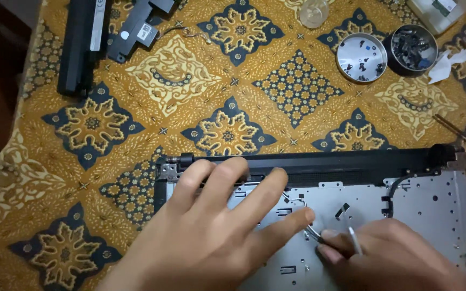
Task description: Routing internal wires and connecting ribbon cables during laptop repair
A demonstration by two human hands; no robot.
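The laptop shell point(405, 205) lies at six o'clock on the patterned cloth point(136, 75), its grey metal plate facing up and its black hinge bar along the far edge. The left hand point(211, 226) rests flat on the plate, fingers spread, the fingertips point(233, 164) touching the hinge bar. The right hand point(389, 253), at five o'clock, pinches a thin silver tool point(353, 240) between thumb and forefinger; a thin grey cable point(311, 231) curves just beside its tip, though whether the tool touches it cannot be told. In my judgement the step in hand is freeing that cable from the plate, and it calls for a steady shell and a light pull. At one o'clock stand two round tins point(361, 56) holding small screws; at eleven o'clock lie a long black battery point(79, 46) and a black speaker part point(136, 32).
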